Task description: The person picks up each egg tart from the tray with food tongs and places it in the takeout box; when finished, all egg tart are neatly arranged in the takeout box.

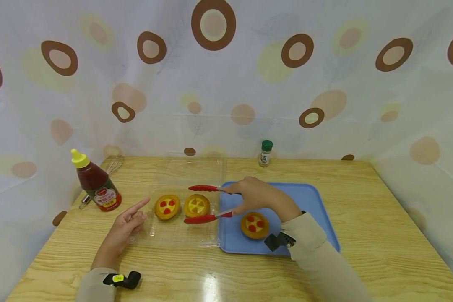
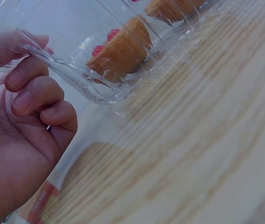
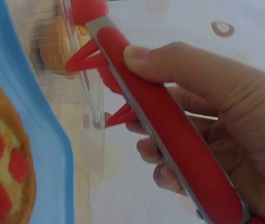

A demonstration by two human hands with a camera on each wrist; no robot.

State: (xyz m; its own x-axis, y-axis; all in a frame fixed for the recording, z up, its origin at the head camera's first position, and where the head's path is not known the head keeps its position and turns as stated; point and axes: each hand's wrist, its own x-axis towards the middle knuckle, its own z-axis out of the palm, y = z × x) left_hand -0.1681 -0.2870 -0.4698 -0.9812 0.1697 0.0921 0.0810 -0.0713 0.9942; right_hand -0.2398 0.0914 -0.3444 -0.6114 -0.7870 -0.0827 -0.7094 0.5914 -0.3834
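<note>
My right hand [image 1: 254, 193] grips red-handled tongs [image 1: 201, 219]. Their two arms are spread either side of an egg tart with yellow wedges [image 1: 196, 205], not closed on it. That tart and a red-topped tart [image 1: 167, 206] sit in a clear plastic container [image 1: 181, 235] with its lid [image 1: 190, 170] folded back. At the container's left side, my left hand [image 1: 124, 228] holds its edge, index finger stretched out and other fingers curled in the left wrist view. Beneath my right wrist, another red-topped tart [image 1: 254, 225] lies on a blue tray [image 1: 302, 193].
A ketchup bottle [image 1: 100, 184] with a yellow cap stands at the left, in front of a whisk [image 1: 115, 163]. At the back is a small green-capped seasoning jar [image 1: 265, 153]. A patterned curtain [image 1: 226, 84] borders the wooden table [image 1: 370, 235].
</note>
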